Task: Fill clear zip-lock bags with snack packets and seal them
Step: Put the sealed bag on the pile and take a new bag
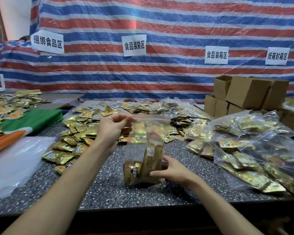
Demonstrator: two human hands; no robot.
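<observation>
Left hand (112, 127) pinches the zip strip of a bag (147, 133) held upright over the table (100, 192); right hand (174, 170) grips its packet-filled bottom. Sealing appears unfinished. Filled bags (241, 141) are piled at right, and loose packets (78, 133) await bagging.

At the front centre of the desk (100, 184): zip-lock bag (139, 146), upright, snack packets (154, 150) in it. Behind and left of it: more of them, loose. At right: filled bags (241, 146), cardboard boxes (244, 95) behind them. Front left: empty bags (15, 160). Behind all: tarp (159, 73), paper signs (134, 45) on it.
</observation>
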